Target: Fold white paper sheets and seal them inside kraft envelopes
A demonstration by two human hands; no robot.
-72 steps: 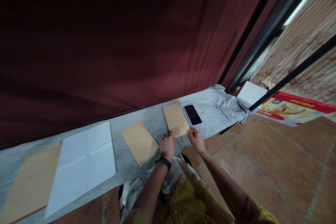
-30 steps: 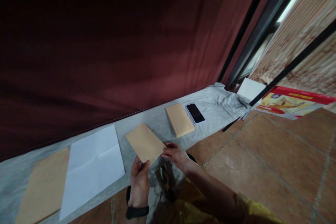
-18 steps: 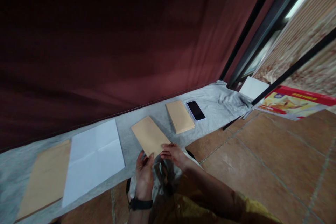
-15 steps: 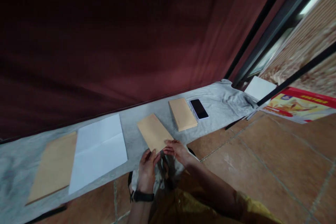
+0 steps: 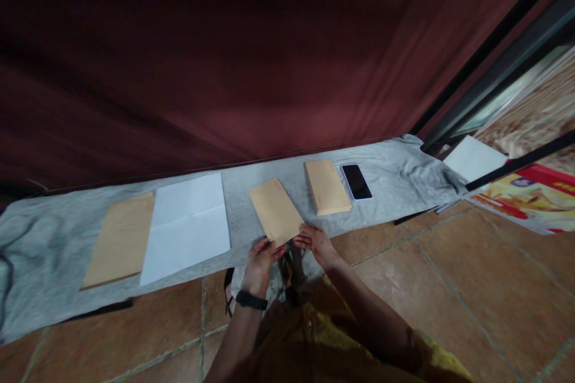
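Note:
A small brown paper envelope (image 5: 276,210) is held by its near end between both hands, above the front edge of the cloth-covered surface. My left hand (image 5: 261,260), with a dark band on the wrist, pinches its near left corner. At the near right corner, my right hand (image 5: 315,242) grips it between thumb and fingers. Just right of it lies a stack of similar brown envelopes (image 5: 327,187). On the left, a large white sheet of paper (image 5: 188,224) rests beside a bigger brown envelope (image 5: 119,242), partly over its edge.
A phone (image 5: 357,182) with a dark screen lies right of the stack. Grey cloth (image 5: 399,170) covers the narrow surface, and a dark red curtain (image 5: 269,72) hangs behind it. At the right are a black bar (image 5: 521,164) and a red-yellow printed box (image 5: 534,197).
The view has turned slightly, so the things on the surface appear shifted right and a little higher. Both hands keep their hold on the envelope.

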